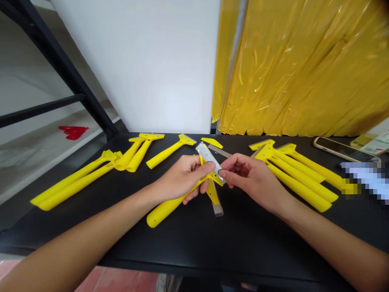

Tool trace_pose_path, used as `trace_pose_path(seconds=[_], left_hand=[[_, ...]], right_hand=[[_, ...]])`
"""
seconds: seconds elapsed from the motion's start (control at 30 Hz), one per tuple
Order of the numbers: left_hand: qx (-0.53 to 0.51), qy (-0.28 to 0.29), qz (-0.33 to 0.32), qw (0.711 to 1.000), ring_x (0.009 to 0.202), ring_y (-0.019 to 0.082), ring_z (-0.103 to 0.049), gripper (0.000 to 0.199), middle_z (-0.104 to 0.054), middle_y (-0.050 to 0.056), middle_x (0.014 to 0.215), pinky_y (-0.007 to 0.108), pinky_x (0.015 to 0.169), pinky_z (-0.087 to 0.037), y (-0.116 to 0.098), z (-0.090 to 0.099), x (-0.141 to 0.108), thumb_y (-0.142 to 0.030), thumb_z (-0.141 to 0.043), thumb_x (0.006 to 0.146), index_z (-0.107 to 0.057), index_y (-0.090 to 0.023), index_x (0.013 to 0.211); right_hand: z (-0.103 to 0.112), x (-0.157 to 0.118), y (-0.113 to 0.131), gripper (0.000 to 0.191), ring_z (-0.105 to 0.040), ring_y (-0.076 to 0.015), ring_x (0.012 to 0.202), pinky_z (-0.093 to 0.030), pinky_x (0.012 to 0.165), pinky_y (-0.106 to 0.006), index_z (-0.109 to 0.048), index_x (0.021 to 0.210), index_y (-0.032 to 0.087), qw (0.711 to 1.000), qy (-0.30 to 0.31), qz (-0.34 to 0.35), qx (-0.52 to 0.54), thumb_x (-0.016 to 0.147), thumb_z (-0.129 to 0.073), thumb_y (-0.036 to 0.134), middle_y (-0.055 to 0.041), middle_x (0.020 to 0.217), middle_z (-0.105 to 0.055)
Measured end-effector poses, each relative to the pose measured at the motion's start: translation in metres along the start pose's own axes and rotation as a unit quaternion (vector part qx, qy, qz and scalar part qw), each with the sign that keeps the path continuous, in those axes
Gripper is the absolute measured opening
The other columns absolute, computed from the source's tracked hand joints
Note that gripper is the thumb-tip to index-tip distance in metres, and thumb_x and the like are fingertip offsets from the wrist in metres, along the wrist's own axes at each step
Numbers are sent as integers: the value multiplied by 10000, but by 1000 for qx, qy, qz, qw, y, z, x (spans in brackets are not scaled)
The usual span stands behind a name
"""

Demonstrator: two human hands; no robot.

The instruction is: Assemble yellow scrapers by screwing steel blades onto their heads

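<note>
A yellow plastic curtain (pixel 298 69) hangs beside a white wall (pixel 152 69), behind a black table (pixel 194 251). On it lie one phone (pixel 343 149) and roughly ten yellow scrapers (pixel 291 170). The left hand (pixel 182 178) closes around one scraper (pixel 165 213) near its head, while the right fingers (pixel 231 165) pinch its steel blade (pixel 209 162).

No words, numbers or brand marks can be read anywhere in view. A printed card (pixel 372 142) at the far right of the worktop (pixel 212 243) carries small coloured print, but it is too small and blurred to make out. The phone (pixel 343 149) beside it shows no readable screen. The yellow scrapers (pixel 299 186) show no legible marking, and neither does the metal blade (pixel 211 162). A pixelated patch (pixel 367 176) at the right hides whatever lies there.
</note>
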State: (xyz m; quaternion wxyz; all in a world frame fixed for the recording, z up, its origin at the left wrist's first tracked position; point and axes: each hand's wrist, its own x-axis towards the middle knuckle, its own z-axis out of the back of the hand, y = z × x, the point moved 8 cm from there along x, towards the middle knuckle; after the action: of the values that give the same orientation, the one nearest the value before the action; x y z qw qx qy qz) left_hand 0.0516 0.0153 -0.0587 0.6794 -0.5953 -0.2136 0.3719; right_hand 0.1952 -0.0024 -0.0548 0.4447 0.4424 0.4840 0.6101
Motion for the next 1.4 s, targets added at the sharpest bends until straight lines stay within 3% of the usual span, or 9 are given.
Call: trace_pose_path(seconds=[0.3,0.47,0.6,0.67,0.77,0.87,1.0,1.13,1.4], left_hand=[[9,-23,24,999,304,84,-478,531,-542,-22,459,177,294,-380,2,5,1,-608,-523,968,-551,-174,663],[-80,18,70,994,308,94,-456,622,-566,7,511,201,271,-381,6,-1,1,-676,-407,975,-569,-162,666],[-75,77,92,990,326,97,-461,634,-555,8,510,196,291,-391,4,-11,-3,-673,-399,976,-593,-149,677],[-62,87,91,990,342,99,-479,556,-585,6,551,196,295,-393,3,-14,-5,-637,-466,968,-597,-153,728],[-51,75,73,993,347,90,-485,543,-592,-1,588,194,296,-385,2,-13,-4,-660,-487,951,-575,-161,757],[-13,45,29,998,350,63,-483,467,-578,-32,635,171,302,-365,0,-6,-1,-628,-637,886,-567,-170,830],[29,17,-2,999,348,50,-479,431,-547,-53,631,162,305,-351,1,0,1,-595,-668,881,-542,-183,876],[33,15,3,999,332,48,-475,427,-542,-50,618,163,297,-342,6,-1,2,-595,-565,949,-496,-192,826],[46,11,4,999,332,45,-473,426,-559,-43,640,164,295,-329,6,0,3,-592,-554,956,-506,-188,834]], right_hand=[[5,0,1,214,-544,-122,615,-484,575,-260,-619,926,222,999,-22,22,-25,868,-747,384,36,685,-577],[22,-2,22,46,-652,-181,841,-537,781,-339,-659,973,258,961,-75,194,-179,942,-663,292,-26,938,-691],[17,-8,35,94,-680,-236,1040,-521,974,-422,-708,971,275,914,-48,296,-274,957,-626,231,-55,1094,-739],[23,-6,33,50,-700,-233,981,-555,929,-417,-702,964,275,933,-70,265,-234,942,-658,268,-54,1045,-748],[31,0,21,129,-719,-195,781,-603,771,-359,-661,938,253,980,-102,148,-89,884,-740,339,-27,860,-734],[21,3,10,237,-700,-163,644,-600,658,-307,-649,897,219,997,-61,53,7,820,-800,384,-4,733,-705],[3,1,-6,289,-662,-141,563,-555,551,-268,-643,861,196,999,1,-35,9,793,-810,422,6,682,-676],[-5,0,-17,243,-556,-105,473,-469,446,-238,-600,874,212,998,15,-52,-34,866,-729,418,47,620,-591],[-4,-2,-10,226,-524,-92,538,-473,439,-212,-647,873,208,997,56,-56,1,844,-754,405,33,699,-565]])
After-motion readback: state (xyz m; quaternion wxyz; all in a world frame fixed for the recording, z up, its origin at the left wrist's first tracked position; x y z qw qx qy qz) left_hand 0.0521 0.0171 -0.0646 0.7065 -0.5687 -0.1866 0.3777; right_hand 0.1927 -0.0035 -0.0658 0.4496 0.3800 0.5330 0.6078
